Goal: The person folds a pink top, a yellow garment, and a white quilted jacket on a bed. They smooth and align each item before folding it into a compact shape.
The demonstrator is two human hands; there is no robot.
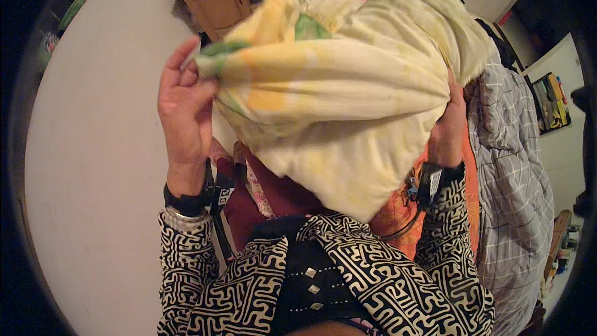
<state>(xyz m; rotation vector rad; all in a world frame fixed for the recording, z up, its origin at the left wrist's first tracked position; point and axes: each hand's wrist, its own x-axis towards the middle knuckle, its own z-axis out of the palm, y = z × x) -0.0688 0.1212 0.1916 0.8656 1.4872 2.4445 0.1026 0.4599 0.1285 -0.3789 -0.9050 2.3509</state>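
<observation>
A soft pale yellow cloth (348, 81) with green and orange printing is stretched between my two hands in the middle of the view. My left hand (186, 102) pinches its left corner, which is slightly blurred. On the other side, my right hand (451, 124) grips the cloth's edge, drawing folds toward the fingers. Some of the right fingers are hidden behind the fabric. The lower part hangs in a point in front of my lap, and a bunched part rises at the far side. What kind of cloth article it is I cannot make out.
To the right lies a rumpled grey checked blanket (507, 168) beside orange patterned fabric (471, 211). A wooden cabinet (217, 0) stands at the far side. Pale floor (93, 149) stretches along the left. Small items fill a dark tray (552, 106) at the far right.
</observation>
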